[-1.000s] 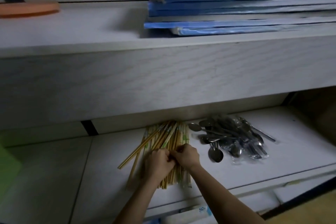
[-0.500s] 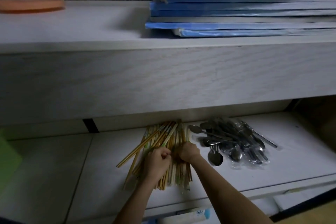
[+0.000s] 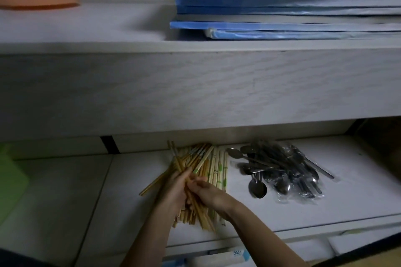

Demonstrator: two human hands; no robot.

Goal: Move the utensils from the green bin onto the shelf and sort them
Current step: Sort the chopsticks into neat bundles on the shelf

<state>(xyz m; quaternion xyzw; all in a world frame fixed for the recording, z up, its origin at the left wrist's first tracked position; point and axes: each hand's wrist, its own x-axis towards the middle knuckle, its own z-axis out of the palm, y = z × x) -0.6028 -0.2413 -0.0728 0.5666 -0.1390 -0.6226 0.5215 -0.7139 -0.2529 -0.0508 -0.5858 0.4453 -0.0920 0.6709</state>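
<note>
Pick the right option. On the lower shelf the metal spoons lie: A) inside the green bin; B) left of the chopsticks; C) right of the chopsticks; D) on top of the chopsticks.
C: the spoons are piled on the lower shelf, to the right of the chopsticks.

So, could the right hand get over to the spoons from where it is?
Probably yes: only bare shelf lies between the right hand and the spoons, though it is pinching chopsticks and would have to let go.
</note>
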